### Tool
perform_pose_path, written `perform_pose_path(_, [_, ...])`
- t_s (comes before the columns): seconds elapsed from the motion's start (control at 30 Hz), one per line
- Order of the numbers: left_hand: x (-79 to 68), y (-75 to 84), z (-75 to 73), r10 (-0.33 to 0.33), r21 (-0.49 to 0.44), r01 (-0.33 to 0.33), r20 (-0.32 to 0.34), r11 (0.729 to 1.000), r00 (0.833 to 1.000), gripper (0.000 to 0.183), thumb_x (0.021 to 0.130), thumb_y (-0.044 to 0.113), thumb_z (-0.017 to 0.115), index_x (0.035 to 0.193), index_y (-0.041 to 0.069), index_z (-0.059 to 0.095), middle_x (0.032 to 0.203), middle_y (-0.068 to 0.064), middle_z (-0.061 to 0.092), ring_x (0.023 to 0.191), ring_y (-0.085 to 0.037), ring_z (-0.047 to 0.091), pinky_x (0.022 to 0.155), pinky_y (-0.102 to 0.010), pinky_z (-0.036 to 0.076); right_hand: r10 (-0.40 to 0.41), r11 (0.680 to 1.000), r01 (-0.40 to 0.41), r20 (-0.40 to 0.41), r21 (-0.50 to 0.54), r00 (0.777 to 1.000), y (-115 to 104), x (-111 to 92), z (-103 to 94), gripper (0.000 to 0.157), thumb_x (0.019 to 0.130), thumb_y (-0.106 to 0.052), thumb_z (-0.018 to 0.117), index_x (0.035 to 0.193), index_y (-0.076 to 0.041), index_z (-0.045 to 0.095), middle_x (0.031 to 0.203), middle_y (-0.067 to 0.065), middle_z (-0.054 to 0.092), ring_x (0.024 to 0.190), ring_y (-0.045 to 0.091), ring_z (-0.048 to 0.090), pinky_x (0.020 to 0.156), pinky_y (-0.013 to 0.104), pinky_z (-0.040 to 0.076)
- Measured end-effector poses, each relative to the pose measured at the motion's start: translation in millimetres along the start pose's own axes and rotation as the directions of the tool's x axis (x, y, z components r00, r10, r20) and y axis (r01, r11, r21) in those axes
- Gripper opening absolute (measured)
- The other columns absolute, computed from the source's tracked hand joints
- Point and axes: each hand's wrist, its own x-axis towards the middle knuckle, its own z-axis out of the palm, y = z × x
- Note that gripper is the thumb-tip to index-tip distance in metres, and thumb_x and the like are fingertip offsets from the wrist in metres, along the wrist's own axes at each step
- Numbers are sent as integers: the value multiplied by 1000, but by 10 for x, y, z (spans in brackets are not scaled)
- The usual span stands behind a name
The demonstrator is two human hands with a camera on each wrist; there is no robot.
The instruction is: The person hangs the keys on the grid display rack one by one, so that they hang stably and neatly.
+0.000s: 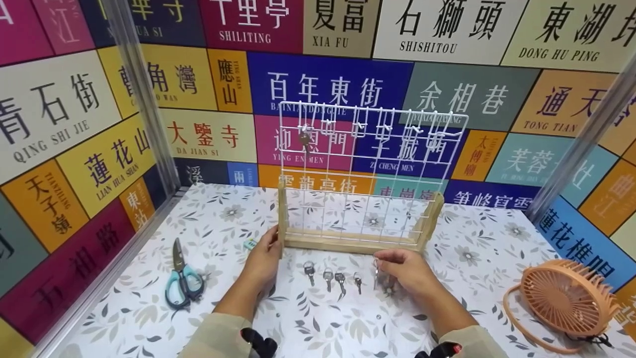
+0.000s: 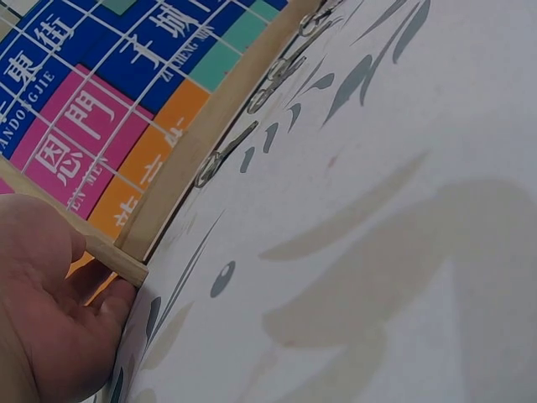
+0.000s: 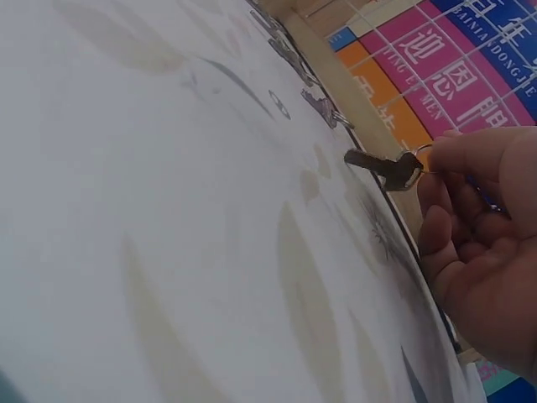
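A white wire grid rack (image 1: pixel 318 171) stands in a wooden frame (image 1: pixel 343 244), with hooks along its upper part. One key (image 1: pixel 304 140) hangs from the leftmost hook. At the frame's left foot, my left hand (image 1: pixel 264 258) grips the wooden upright (image 2: pixel 117 256), thumb and fingers on either side. My right hand (image 1: pixel 407 271) pinches a key ring (image 3: pixel 425 153) between thumb and forefinger. From that ring a key (image 3: pixel 386 168) dangles just above the table. Several other keys (image 1: pixel 340 281) on rings lie in a row before the frame.
Scissors (image 1: pixel 184 283) with teal and dark handles lie on the left of the table. An orange fan (image 1: pixel 561 298) stands at the right. Near my left hand is a small green item (image 1: pixel 250 243). Lettered panels (image 1: pixel 328 79) enclose the flower-patterned table (image 1: pixel 323 328).
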Motion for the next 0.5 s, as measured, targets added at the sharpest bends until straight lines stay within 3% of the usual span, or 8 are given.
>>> perform_pose_path(0.1, [4,0,3,-11,3,11,0,1000,1000,51,116,38,41,166,46,33,172,7,41,164,-28,34,135,-57,24,16,999,-16,-12,46,1000,-119,-35,-3,29,97,-15,78,124,-4,77,113,6,79,93,14,69,81,28,60])
perform_pose_path(0.23, [17,-8,3,-15,2,15,2,1000,1000,51,116,38,41,166,46,34,172,8,41,164,-28,33,135,-57,24,-42,998,42,-8,47,999,-323,-65,21,30,99,-15,77,127,-4,76,116,8,79,98,16,70,86,28,61])
perform_pose_path(0.5, [44,-42,-11,101,111,-97,-29,989,994,52,116,31,42,168,33,36,169,-3,48,157,-34,44,132,-59,31,-174,983,173,19,60,985,-800,-116,171,26,98,-13,78,123,-4,78,115,9,78,97,16,73,89,29,64])
